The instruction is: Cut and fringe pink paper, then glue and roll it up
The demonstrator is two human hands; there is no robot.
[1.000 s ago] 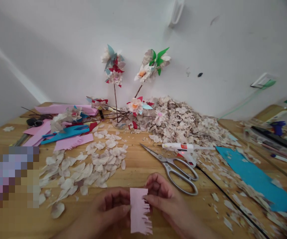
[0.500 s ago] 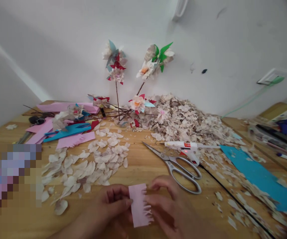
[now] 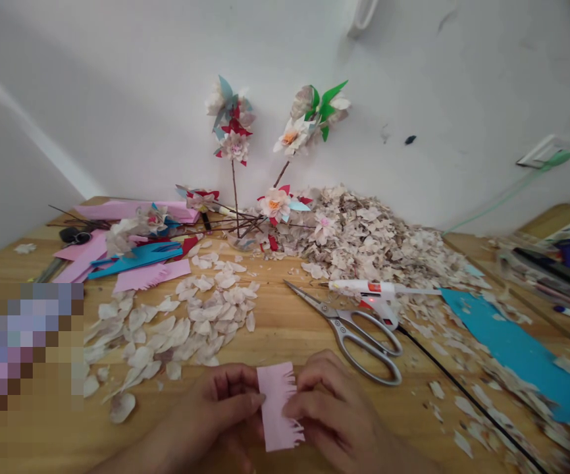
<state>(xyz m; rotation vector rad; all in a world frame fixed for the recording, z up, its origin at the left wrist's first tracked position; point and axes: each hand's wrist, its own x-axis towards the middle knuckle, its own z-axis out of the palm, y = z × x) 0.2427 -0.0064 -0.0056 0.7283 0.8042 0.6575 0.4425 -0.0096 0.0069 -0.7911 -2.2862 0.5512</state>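
A small piece of pink paper [image 3: 275, 415] with a fringe cut along its right side is held upright near the bottom middle. My left hand [image 3: 226, 405] pinches its plain left edge, thumb in front and fingers behind. Against the fringe, my right hand [image 3: 332, 408] has its thumb and fingers closed on the middle strips, partly hiding them. Silver-handled scissors [image 3: 347, 329] lie on the wooden table just beyond my right hand, blades pointing away to the left. Behind their handles rests a white glue gun [image 3: 368, 293] with a small red light on.
Loose pale petals [image 3: 201, 316] spread left of centre. A large heap of dried petals [image 3: 359, 230] lies against the wall. Handmade flowers [image 3: 235, 145] on twigs lean there. Blue paper [image 3: 517, 355] lies at right, a black cord [image 3: 463, 388] beside it. Pink and blue paper pieces [image 3: 137, 260] lie far left.
My right hand's fingers have come together and closed onto the fringe; half a second ago they were spread beside it. The left hand keeps the same grip on the pink paper.
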